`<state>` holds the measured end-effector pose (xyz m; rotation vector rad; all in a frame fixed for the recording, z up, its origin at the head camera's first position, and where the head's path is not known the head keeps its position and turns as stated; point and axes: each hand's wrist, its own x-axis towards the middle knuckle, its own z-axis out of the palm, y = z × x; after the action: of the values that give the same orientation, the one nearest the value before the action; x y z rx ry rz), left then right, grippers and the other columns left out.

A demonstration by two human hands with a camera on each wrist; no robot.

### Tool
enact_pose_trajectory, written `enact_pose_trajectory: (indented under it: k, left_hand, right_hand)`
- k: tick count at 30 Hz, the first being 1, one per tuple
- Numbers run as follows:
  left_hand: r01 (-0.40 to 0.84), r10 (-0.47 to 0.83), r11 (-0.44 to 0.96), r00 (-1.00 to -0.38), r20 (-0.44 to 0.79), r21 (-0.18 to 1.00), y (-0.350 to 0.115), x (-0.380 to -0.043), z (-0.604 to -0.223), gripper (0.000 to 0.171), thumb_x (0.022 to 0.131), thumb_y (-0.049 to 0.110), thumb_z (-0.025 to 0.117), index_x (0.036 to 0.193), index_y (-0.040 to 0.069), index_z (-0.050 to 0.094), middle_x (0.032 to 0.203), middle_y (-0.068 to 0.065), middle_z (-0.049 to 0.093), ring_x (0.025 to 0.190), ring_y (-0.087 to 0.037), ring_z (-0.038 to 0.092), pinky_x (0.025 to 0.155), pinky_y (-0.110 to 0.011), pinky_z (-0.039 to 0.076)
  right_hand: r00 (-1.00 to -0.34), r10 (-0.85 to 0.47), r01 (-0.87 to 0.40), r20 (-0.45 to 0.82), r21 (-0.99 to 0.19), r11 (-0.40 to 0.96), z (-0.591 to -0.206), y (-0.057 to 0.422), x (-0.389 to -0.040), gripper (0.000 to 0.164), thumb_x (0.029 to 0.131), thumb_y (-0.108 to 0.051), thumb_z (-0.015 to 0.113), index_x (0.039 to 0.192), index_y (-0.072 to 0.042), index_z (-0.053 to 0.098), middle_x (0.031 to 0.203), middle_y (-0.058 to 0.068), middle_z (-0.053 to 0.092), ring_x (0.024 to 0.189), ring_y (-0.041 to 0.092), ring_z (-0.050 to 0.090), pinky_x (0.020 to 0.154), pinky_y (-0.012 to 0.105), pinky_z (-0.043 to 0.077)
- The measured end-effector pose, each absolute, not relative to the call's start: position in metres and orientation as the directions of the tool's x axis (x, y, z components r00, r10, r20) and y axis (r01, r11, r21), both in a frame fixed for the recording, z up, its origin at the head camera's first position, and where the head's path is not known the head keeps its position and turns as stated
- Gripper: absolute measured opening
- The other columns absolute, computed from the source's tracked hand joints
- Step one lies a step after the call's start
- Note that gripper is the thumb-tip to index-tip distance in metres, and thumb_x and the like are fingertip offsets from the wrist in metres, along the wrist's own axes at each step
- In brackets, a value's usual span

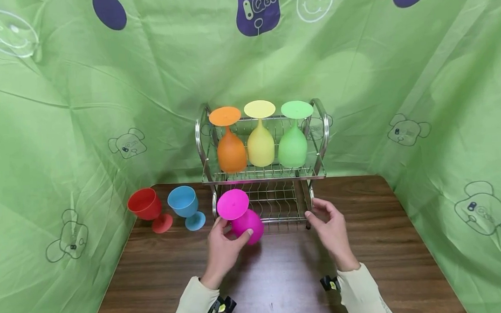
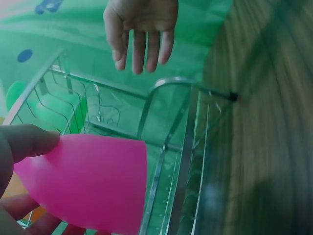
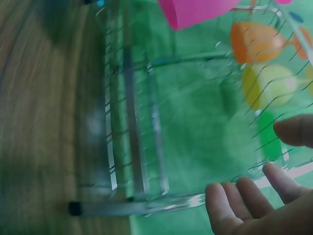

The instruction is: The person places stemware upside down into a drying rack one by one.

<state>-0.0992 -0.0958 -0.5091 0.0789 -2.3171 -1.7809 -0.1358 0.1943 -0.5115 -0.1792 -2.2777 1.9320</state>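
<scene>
My left hand [image 1: 226, 249] grips a magenta goblet [image 1: 250, 225] round its bowl, upside down with the foot on top. The goblet hangs before the lower tier of a two-tier metal dish rack [image 1: 263, 179], toward its left side. In the left wrist view the thumb and fingers lie on either side of the goblet's bowl [image 2: 93, 181]. My right hand [image 1: 332, 227] is by the rack's lower right post, its fingers relaxed and apart, with nothing in them. The right wrist view shows its fingertips [image 3: 218, 196] beside the rack's side frame.
On the upper tier, orange [image 1: 231, 150], yellow [image 1: 260, 144] and green [image 1: 293, 147] goblets stand upside down in a row. A red goblet [image 1: 145, 205] and a blue goblet [image 1: 183, 204] rest on the wooden table [image 1: 384, 244], left of the rack. Green patterned cloth [image 1: 167, 76] surrounds the table's back and sides.
</scene>
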Motion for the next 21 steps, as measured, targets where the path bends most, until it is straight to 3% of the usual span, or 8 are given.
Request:
enact_pose_trajectory:
  k: [8,21]
  left_hand:
    - [0.145,-0.121,0.534,-0.962,0.245,0.833,-0.102,-0.120,-0.508,0.068,0.077,0.021,0.094,0.139,0.010,0.069,0.139,-0.011,0.065,0.121,-0.036,0.067,0.095,-0.056,0.061]
    - [0.157,-0.074,0.630,-0.963,0.260,0.760,-0.101,-0.146,-0.515,0.072,0.078,0.021,0.092,0.144,0.012,0.066,0.141,-0.009,0.063,0.127,-0.035,0.060,0.096,-0.056,0.058]
  right_hand:
    - [-0.949,0.308,0.022,0.067,-0.961,0.274,-0.540,0.204,-0.156,0.044,0.093,-0.010,0.080,0.135,-0.006,0.069,0.135,0.017,0.065,0.124,0.034,0.067,0.085,0.005,0.049]
    - [-0.935,0.333,0.023,0.125,-0.913,0.407,-0.554,0.204,-0.173,0.038,0.091,-0.015,0.082,0.128,-0.011,0.076,0.121,0.013,0.073,0.109,0.032,0.073,0.074,0.006,0.046]
